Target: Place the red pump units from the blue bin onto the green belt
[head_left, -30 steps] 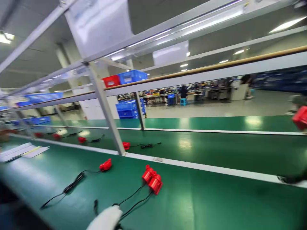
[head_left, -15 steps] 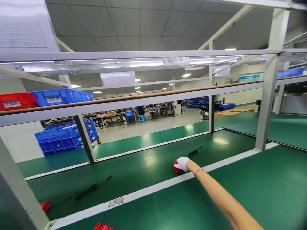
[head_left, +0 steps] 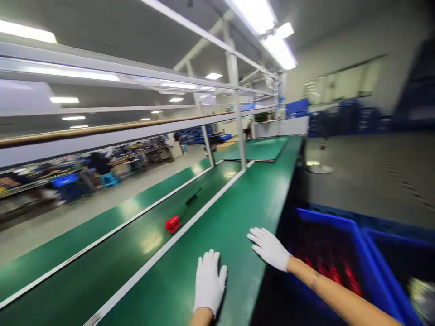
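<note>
My left hand (head_left: pixel 210 281), in a white glove, is over the near green bench top (head_left: pixel 234 226), fingers spread and holding nothing. My right hand (head_left: pixel 269 248), gloved too, is at the bench's right edge with its fingers apart and nothing in them. A red object (head_left: pixel 173 224) lies on the darker green strip beyond the white rail, up and left of both hands. Beside it lies a black cable (head_left: pixel 192 198). Red items (head_left: pixel 335 275) lie blurred inside a blue bin (head_left: pixel 362 244) below the bench, partly behind my right forearm.
A second blue bin (head_left: pixel 390 256) stands at the far right with a pale item inside. Metal posts (head_left: pixel 240 131) and a shelf rail (head_left: pixel 136 131) rise over the bench. A fan-like stand (head_left: pixel 320 168) is on the floor; people sit far left.
The view has swung to the right, bringing the bins in. My right hand has let go of the red object and moved to the bench edge. My left hand has come into view.
</note>
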The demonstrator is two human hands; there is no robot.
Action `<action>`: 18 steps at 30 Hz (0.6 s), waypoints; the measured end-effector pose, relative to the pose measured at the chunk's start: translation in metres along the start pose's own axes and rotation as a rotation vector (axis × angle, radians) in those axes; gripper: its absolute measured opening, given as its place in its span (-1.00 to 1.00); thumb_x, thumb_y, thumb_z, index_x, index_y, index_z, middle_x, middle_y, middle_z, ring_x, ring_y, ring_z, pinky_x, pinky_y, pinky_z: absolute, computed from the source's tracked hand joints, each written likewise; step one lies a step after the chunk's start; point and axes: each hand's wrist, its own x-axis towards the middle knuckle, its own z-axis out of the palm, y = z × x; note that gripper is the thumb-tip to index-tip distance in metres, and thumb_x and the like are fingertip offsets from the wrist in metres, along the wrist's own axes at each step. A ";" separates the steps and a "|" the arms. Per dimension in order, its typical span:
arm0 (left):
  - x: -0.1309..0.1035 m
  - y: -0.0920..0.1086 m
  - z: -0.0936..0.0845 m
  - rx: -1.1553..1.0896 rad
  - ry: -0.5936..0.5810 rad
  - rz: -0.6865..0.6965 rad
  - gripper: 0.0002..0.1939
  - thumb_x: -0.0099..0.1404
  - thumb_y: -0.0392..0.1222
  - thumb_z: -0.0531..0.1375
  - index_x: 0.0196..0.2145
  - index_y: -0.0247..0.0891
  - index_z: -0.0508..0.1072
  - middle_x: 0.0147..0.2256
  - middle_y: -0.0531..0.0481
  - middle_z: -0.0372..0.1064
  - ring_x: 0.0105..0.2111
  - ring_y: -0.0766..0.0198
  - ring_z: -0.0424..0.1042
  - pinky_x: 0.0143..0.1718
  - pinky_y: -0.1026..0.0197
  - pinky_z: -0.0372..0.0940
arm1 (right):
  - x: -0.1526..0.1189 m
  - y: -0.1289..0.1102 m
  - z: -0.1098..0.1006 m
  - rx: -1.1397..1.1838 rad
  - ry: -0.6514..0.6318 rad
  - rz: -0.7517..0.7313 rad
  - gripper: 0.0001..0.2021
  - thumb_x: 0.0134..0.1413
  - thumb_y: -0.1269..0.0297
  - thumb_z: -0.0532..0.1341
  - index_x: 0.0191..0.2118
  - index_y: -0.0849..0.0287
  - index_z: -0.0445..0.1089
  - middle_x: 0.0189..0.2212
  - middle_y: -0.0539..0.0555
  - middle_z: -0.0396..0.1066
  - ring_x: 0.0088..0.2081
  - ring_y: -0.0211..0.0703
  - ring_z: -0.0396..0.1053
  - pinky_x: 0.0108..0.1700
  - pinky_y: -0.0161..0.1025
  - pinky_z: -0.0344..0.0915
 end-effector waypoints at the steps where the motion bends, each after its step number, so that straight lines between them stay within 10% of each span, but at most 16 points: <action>1: 0.006 0.002 -0.001 0.003 -0.009 0.025 -0.49 0.36 -0.02 -0.05 0.15 -0.28 0.37 0.22 -0.19 0.23 0.23 -0.04 0.19 0.32 -0.15 -0.04 | 0.001 -0.003 0.000 -0.003 0.017 0.032 -0.59 0.34 0.19 0.04 0.23 0.08 0.30 0.25 0.13 0.18 0.28 0.03 0.09 0.33 0.11 -0.05; 12: 0.039 0.012 0.018 -0.012 0.003 0.059 -0.44 0.33 0.01 -0.09 0.09 -0.38 0.39 0.17 -0.31 0.28 0.20 -0.11 0.23 0.28 -0.18 -0.01 | 0.013 0.005 0.016 0.015 0.190 0.149 -0.67 0.30 0.20 0.15 0.11 0.17 0.37 0.16 0.13 0.27 0.22 0.00 0.15 0.28 0.13 0.00; 18: 0.074 0.142 0.048 -0.145 -0.067 0.238 -0.47 0.34 -0.03 -0.05 0.14 -0.37 0.34 0.21 -0.26 0.23 0.26 -0.02 0.15 0.33 -0.12 -0.05 | -0.073 0.089 -0.007 -0.042 0.315 0.482 -0.63 0.30 0.14 0.16 0.15 0.17 0.32 0.08 0.16 0.34 0.08 -0.05 0.31 0.14 0.02 0.26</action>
